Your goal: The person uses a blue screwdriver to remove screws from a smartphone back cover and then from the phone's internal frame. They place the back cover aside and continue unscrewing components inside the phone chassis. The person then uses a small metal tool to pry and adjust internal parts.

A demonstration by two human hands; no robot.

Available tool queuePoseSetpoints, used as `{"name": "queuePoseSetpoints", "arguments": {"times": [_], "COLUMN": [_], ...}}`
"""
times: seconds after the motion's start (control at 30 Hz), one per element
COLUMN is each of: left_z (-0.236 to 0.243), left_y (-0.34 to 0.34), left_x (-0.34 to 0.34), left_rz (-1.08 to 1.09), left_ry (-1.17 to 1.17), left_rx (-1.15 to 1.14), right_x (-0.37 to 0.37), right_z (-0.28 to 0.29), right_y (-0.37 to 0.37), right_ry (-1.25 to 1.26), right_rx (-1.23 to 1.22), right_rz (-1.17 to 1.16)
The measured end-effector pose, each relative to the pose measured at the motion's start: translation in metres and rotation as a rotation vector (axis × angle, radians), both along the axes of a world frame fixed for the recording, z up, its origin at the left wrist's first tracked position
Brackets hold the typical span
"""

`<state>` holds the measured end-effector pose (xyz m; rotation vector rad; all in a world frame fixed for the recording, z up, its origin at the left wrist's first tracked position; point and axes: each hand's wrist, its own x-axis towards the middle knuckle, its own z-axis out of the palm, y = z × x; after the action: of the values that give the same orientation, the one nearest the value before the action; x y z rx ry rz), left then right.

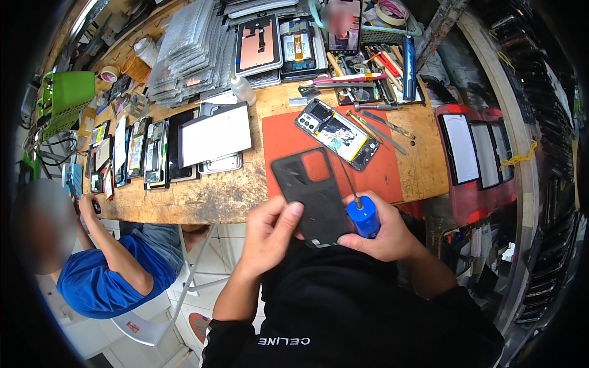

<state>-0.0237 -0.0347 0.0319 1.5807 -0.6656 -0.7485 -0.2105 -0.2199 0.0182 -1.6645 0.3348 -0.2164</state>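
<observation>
**Back cover and glue bottle held over the bench edge**

A black phone back cover [311,195] is held in front of the chest, just over the near edge of the wooden bench [208,199]. It is gripped by the left hand [268,232], whose thumb is pressed on the cover's lower left face while the fingers are curled behind it. The inner side is turned up, and the camera cut-out near its top shows the red mat [288,138] behind.

A small blue bottle [363,216] with a thin dark needle tip is clasped in the right hand [385,236], the fingers closed around its body. The bottle is set against the cover's right edge, and the needle is pointed up and to the left along that edge.

On the red mat, beyond the cover, an opened phone [337,134] is laid with its inner parts exposed. Screwdrivers and tweezers [377,126] are scattered just to its right. More opened phones [144,153] are lined up along the bench's left part, beside a white panel [215,134]. A red tray [475,196] with screens is placed at the right.

At the left, a second person in a blue shirt [104,276] is seated beside the bench.
</observation>
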Motion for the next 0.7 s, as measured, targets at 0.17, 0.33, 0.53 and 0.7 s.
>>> {"name": "queuePoseSetpoints", "arguments": {"times": [0.17, 0.33, 0.53, 0.7], "left_z": [0.042, 0.025, 0.012, -0.006], "left_y": [0.012, 0.026, -0.059, -0.151], "left_x": [0.091, 0.152, 0.092, 0.102], "left_rz": [0.559, 0.252, -0.188, -0.774], "left_ry": [-1.288, -1.543, -1.346, -1.349], "left_rx": [0.016, 0.406, 0.227, 0.174], "right_x": [-0.002, -0.004, -0.02, -0.034], "right_z": [-0.011, -0.008, -0.021, -0.011], "right_y": [-0.004, -0.006, -0.008, -0.01], "right_ry": [0.009, -0.009, 0.04, -0.14], "right_rx": [0.187, 0.333, 0.367, 0.516], "right_rz": [-0.175, -0.301, -0.332, -0.302]}}
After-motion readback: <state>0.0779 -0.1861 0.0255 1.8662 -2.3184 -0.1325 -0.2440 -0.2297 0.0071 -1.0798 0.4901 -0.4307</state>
